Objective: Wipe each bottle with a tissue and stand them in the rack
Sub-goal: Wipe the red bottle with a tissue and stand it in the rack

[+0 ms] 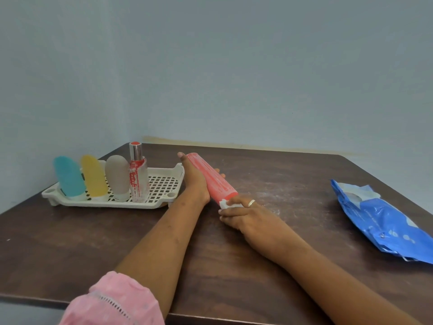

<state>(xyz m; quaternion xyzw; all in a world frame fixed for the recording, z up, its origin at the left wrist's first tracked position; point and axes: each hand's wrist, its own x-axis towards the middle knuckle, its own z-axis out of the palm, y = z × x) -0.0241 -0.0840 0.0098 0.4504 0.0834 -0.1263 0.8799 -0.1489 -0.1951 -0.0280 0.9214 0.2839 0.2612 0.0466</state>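
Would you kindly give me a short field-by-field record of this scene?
held: red bottle, tilted
left hand: grips the bottle's body
right hand: holds white tissue against its near end
rack: blue bottle, yellow bottle, grey bottle, clear spray bottle, all standing
tissue pack: lies on table, far right

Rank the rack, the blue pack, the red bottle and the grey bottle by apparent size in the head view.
Rack and blue pack: alike, pack cut off by the frame edge, so unranked.
Red bottle.
Grey bottle, smallest.
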